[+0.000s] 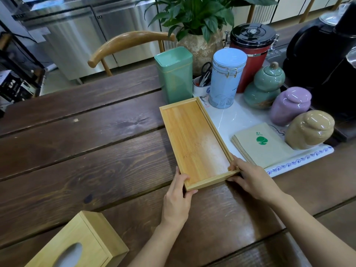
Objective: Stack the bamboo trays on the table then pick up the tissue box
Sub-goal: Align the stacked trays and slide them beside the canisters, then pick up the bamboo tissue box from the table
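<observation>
A long bamboo tray [194, 139] lies on the dark wooden table [86, 151], its far end near a green tin. Only one tray shows from above; I cannot tell whether another lies under it. My left hand [178, 197] grips the tray's near left corner, thumb over the rim. My right hand [250, 176] holds the near right corner, fingers on the rim. A bamboo tissue box [77, 245] with an oval slot stands at the bottom left, apart from both hands.
Right of the tray, a white mat [300, 160] carries a stack of napkins [264, 145], a green tin [174, 74], a blue canister [225, 78], a red canister [252, 49] and three ceramic jars [290, 105]. A potted plant [200, 26], a black kettle [323, 60] and a chair [131, 47] stand behind.
</observation>
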Action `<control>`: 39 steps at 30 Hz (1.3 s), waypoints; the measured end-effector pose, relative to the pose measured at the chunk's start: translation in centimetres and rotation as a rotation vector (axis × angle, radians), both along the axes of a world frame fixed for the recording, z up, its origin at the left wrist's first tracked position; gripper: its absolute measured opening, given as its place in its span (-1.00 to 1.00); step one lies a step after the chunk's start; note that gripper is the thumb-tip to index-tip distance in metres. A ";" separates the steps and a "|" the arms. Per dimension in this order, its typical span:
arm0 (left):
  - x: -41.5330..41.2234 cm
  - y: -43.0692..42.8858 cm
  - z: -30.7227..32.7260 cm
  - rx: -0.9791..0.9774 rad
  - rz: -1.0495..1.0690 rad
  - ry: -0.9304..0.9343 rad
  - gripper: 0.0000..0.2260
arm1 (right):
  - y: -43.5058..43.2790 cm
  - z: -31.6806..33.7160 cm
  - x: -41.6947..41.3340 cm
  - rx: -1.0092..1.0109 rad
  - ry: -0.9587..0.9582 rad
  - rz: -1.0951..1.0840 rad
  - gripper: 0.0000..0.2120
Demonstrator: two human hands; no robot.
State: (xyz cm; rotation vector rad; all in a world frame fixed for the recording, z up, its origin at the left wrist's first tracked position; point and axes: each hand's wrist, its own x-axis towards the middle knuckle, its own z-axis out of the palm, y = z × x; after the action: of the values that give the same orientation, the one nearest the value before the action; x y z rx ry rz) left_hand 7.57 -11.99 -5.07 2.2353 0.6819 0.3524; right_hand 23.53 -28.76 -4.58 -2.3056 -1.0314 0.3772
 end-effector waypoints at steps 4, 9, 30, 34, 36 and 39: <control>0.0 -0.1 -0.1 -0.018 0.009 0.006 -0.68 | 0.1 0.1 0.3 -0.020 -0.001 0.001 -0.76; 0.0 -0.1 -0.1 -0.031 0.010 0.014 -0.68 | 0.2 0.6 0.4 -0.045 0.018 0.011 -0.73; -5.2 3.2 5.3 0.077 -0.027 0.018 -0.52 | 3.0 7.6 -2.2 -0.069 -0.103 0.054 -0.47; -10.0 5.8 9.0 0.224 0.292 -0.201 -0.70 | 7.8 8.8 -7.1 0.099 0.114 0.119 -0.52; -13.3 7.4 9.6 0.252 0.513 -0.215 -0.73 | 10.4 8.3 -10.1 0.154 0.248 0.157 -0.56; -18.6 9.5 8.9 0.179 0.866 -0.137 -0.63 | 13.8 6.5 -14.7 0.141 0.414 0.171 -0.48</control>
State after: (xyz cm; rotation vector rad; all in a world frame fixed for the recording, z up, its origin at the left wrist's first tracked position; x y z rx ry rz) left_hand -11.06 -2.52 3.88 1.9325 1.5709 1.0046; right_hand 8.87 -14.97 1.92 -1.9100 -1.0059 0.7864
